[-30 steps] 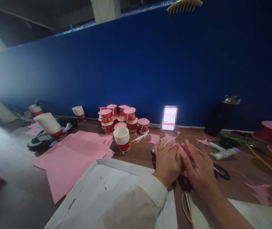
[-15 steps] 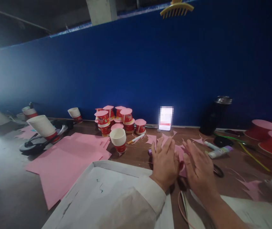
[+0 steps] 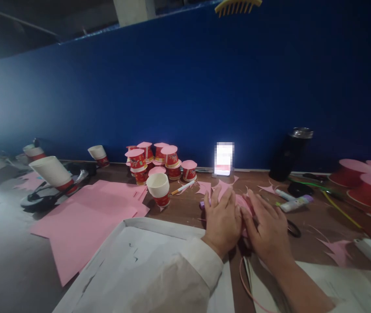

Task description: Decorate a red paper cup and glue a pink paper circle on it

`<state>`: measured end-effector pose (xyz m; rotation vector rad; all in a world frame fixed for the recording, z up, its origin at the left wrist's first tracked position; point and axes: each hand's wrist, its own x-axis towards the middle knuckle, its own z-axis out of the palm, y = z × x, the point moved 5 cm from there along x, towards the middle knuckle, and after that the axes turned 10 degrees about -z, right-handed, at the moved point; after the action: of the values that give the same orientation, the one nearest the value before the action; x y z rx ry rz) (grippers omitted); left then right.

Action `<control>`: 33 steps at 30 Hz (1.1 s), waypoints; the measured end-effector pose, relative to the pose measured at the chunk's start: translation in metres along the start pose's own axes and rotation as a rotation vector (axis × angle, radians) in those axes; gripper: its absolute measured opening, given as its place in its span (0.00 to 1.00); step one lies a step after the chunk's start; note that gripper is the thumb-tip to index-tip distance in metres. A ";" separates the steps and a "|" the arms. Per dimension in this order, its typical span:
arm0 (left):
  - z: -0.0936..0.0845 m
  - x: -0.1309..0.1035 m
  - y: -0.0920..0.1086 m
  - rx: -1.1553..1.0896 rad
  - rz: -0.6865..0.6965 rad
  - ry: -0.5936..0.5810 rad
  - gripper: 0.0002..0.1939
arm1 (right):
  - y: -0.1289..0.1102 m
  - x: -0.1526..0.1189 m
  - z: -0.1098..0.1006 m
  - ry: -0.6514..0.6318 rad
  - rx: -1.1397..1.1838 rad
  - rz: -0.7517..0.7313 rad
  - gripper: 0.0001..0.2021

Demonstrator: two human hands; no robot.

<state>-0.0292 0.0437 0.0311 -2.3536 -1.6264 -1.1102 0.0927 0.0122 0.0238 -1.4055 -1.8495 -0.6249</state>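
Note:
Side by side on the brown table, my left hand (image 3: 223, 222) and my right hand (image 3: 266, 226) lie over a piece of pink paper (image 3: 244, 201). Fingers on both hands are stretched forward, and the thumbs nearly meet above the paper. Most of that paper is hidden under the palms, so I cannot tell what lies beneath it. Pink paper scraps (image 3: 223, 188) are scattered just beyond the fingertips. A glue stick (image 3: 296, 203) with a purple cap rests to the right of my right hand.
Red paper cups topped with pink paper discs (image 3: 169, 150) are stacked at the back. A white-rimmed cup stack (image 3: 158, 184) stands before them. Pink sheets (image 3: 91, 213) and a white tray (image 3: 133, 221) lie left. A lit phone (image 3: 223, 158) and black bottle (image 3: 288, 156) stand against the blue partition (image 3: 172, 87).
My two hands have drawn closer together over the pink paper, the right one shifting slightly left. The whole view has shifted a little.

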 end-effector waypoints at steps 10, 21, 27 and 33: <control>0.003 -0.004 -0.009 -0.064 -0.075 -0.004 0.27 | 0.005 -0.002 -0.004 0.082 0.139 0.156 0.34; 0.010 -0.005 -0.005 0.018 -0.026 0.027 0.27 | -0.004 -0.002 0.006 0.030 0.072 0.088 0.29; 0.009 -0.004 -0.004 0.071 0.002 0.038 0.26 | -0.004 -0.005 0.010 0.022 0.013 0.040 0.23; 0.008 -0.004 -0.003 0.107 0.008 0.050 0.27 | -0.005 -0.005 0.011 -0.004 -0.002 0.088 0.24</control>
<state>-0.0282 0.0450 0.0218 -2.2457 -1.6163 -1.0445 0.0855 0.0154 0.0135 -1.4814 -1.7799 -0.5810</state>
